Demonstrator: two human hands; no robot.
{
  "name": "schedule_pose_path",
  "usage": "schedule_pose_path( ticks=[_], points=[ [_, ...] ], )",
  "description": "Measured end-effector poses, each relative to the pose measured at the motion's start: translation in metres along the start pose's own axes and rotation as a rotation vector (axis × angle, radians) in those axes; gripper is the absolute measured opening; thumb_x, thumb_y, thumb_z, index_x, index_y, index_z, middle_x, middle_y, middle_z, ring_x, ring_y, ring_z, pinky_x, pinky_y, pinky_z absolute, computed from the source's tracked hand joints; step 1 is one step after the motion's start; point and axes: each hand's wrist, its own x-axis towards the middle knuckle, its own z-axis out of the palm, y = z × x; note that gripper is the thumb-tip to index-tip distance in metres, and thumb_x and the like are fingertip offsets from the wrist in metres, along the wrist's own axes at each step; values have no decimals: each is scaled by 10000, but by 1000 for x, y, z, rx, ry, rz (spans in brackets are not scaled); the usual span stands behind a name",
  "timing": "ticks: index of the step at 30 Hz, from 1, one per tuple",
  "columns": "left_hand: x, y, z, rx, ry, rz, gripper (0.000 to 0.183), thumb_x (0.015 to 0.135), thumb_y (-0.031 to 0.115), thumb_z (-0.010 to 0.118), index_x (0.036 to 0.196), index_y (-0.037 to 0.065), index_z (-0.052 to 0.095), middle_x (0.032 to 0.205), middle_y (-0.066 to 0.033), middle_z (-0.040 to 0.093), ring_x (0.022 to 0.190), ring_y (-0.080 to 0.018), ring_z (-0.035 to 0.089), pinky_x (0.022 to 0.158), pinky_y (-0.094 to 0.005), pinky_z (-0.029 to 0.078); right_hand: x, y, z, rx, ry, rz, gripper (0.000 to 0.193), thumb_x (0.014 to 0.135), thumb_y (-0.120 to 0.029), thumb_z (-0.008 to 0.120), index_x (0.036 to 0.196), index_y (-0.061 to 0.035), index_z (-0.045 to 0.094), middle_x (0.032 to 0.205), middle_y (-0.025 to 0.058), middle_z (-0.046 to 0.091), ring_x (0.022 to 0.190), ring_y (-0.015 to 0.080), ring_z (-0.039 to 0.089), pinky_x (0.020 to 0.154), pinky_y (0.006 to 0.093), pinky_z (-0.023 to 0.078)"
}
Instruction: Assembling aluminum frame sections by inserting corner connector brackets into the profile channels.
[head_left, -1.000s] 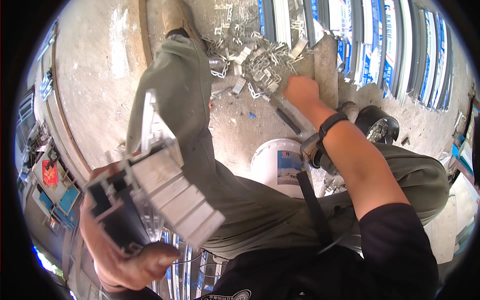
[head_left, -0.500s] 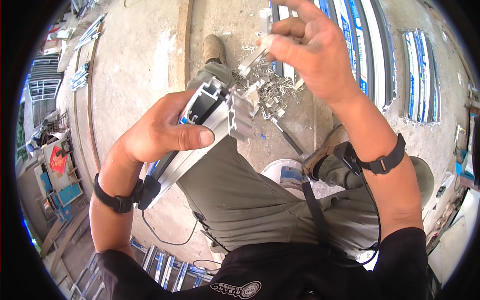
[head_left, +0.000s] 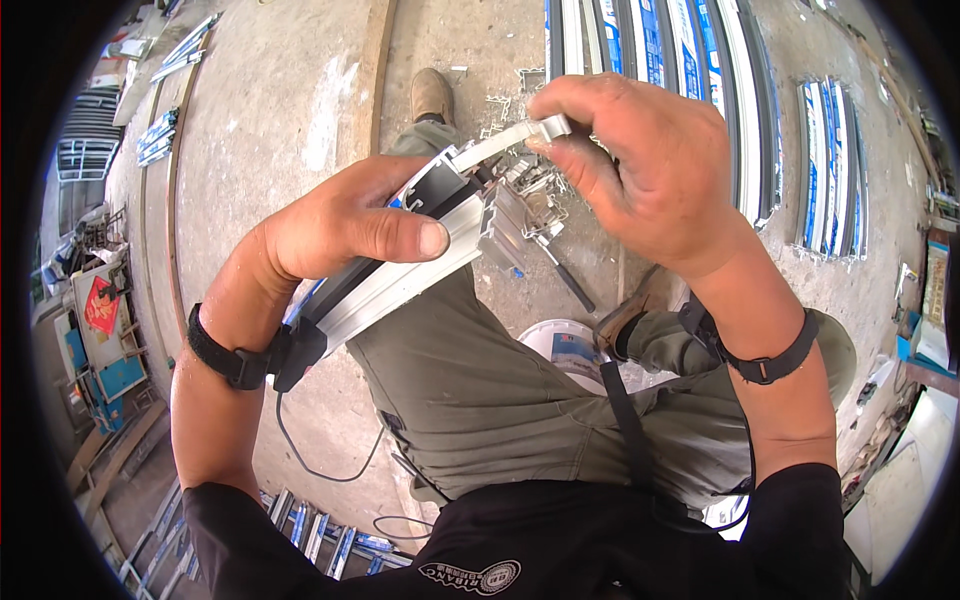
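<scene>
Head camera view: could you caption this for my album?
Left hand gripping a long metal profile, right hand pinching a small metal strip near its end, above loose metal pieces.

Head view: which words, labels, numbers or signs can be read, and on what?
Black shirt: pale lettering and round emblem; wording not copied.
White bucket: blue label, too small to read.
Long blue-and-white wrapped bars, upper right: print too small to read.
Red diamond sign, far left: too small to read.
Metal strip in the right hand: none visible.
</scene>
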Motion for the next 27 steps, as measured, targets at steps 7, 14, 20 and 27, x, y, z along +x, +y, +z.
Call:
schedule_pose_path(
  ticks=[7, 14, 20, 27],
  points=[
    [5, 0, 9, -1, 25, 3, 661, 802, 407, 723, 1234, -67, 560, 1035, -114, 624, 973, -186, 552, 876, -296, 440, 5, 4, -6, 2, -95, -154, 265, 699, -30, 738, 942, -83, 646, 831, 52, 681, 699, 238, 669, 560, 306, 521],
    [6, 8, 30, 241, 237, 2, 528, 832, 380, 712, 1110, -54, 598, 910, -124, 645, 865, -185, 583, 799, -321, 467, -4, 6, -25, 566, -292, 416, 339, 774, -122, 750, 1103, -73, 683, 1020, 83, 721, 852, 210, 707, 699, 290, 564],
    [12, 28, 51, 486, 364, -83, 613, 809, 350, 731, 1216, -61, 529, 924, -177, 659, 851, -240, 629, 793, -343, 486, -17, -10, -27, 487, -240, 408, 409, 776, -175, 769, 1160, -76, 670, 1116, 150, 692, 870, 212, 708, 742, 317, 565],
    [14, 13, 68, 694, 460, -76, 591, 797, 408, 714, 1133, -45, 537, 920, -238, 657, 888, -391, 653, 797, -441, 511, -23, -19, -22, 348, -373, 365, 587, 774, -147, 732, 1329, -119, 543, 1085, 155, 687, 933, 293, 688, 814, 372, 549]
  ],
)
